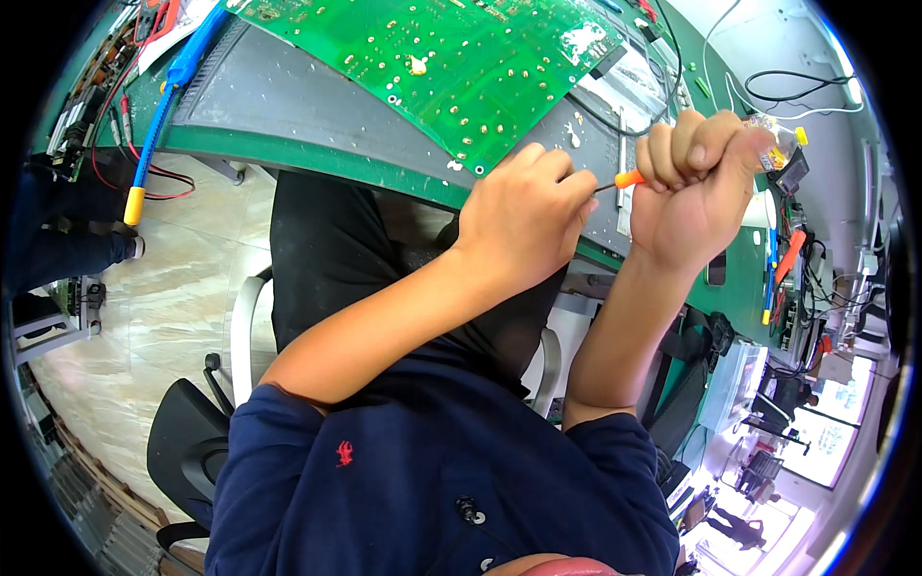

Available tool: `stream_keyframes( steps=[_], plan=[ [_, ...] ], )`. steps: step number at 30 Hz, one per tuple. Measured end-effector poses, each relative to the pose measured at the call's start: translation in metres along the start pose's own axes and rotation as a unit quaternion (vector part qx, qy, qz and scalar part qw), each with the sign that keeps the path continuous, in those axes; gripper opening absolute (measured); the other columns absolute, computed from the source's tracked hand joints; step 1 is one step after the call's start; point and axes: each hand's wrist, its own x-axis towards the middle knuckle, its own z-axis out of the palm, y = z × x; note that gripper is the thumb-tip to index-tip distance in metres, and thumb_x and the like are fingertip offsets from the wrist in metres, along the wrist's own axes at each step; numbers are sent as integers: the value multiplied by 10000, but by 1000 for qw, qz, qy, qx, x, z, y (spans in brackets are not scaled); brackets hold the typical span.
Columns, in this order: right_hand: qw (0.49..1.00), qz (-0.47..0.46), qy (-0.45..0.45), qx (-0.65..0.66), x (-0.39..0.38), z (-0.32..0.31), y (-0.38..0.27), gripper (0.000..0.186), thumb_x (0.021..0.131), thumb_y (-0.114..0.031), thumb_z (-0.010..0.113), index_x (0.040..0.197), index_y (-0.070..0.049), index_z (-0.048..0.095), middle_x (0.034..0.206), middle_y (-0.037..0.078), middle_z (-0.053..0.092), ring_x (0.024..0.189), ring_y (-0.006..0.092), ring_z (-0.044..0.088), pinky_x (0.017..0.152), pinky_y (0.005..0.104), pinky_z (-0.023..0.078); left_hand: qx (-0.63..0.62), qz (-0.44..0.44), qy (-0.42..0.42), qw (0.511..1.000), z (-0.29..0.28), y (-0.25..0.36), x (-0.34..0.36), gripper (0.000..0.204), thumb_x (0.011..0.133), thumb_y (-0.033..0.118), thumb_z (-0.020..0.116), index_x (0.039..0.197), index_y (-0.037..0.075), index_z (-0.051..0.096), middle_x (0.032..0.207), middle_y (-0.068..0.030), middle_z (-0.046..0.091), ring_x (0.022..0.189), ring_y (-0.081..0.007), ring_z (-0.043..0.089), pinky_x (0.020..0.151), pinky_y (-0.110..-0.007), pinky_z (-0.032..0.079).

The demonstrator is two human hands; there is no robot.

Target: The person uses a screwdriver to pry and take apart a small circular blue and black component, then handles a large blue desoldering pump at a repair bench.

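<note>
My right hand (696, 192) is closed around an orange-handled tool (628, 178) whose thin dark shaft points left. The shaft reaches my left hand (526, 216), which is curled with its knuckles up; what its fingers hold at the shaft's end is hidden. Just beyond my left hand, a large green circuit board (437, 72) lies on a grey mat (279, 96), its near corner close to my knuckles. Small whitish bits lie on the mat beside the board.
The green bench (221, 139) holds a blue tool with yellow tip (154, 134), red and black test leads (125, 110), cables and a bottle (795, 136). A black chair (178, 442) stands left. Another person's legs (67, 250) are at far left; a standing person (740, 528) is at lower right.
</note>
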Motion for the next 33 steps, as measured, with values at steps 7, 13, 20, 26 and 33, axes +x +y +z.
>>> stream_keyframes(
  steps=[7, 13, 20, 26, 33],
  plan=[
    [1000, -1, -5, -1, -5, -1, 2, 543, 991, -490, 321, 651, -70, 369, 518, -16, 258, 425, 73, 181, 421, 258, 153, -2, -5, 3, 1000, 0, -1, -2, 116, 716, 111, 703, 766, 74, 605, 730, -61, 557, 691, -267, 537, 578, -362, 455],
    [1000, -14, -21, -13, -8, -3, 5, 545, 989, -491, 328, 645, -70, 369, 520, -12, 268, 423, 77, 179, 423, 262, 151, -12, -14, 3, 1000, 1, 1, -3, 120, 712, 113, 706, 780, 72, 616, 741, -63, 573, 707, -273, 546, 588, -366, 461],
    [999, -6, -30, -22, -6, 2, 7, 547, 988, -486, 343, 646, -60, 366, 520, -12, 263, 422, 72, 192, 423, 264, 143, -22, -23, 2, 999, 1, -1, -2, 120, 730, 124, 711, 805, 65, 638, 765, -67, 599, 738, -277, 563, 615, -369, 466],
    [999, 2, -32, -8, -9, 0, 16, 542, 986, -473, 367, 637, -59, 359, 514, -4, 272, 425, 73, 204, 420, 266, 146, -34, -21, -4, 999, -1, -2, -1, 120, 738, 128, 701, 818, 63, 639, 771, -74, 596, 750, -284, 563, 634, -381, 468],
    [1000, 4, -7, 5, -8, -3, 14, 506, 993, -455, 361, 642, -91, 337, 526, -14, 246, 443, 87, 169, 431, 269, 156, -39, -20, -22, 999, -3, 0, -5, 152, 730, 152, 701, 828, 72, 616, 754, -79, 561, 748, -286, 548, 633, -381, 462]
  ],
)
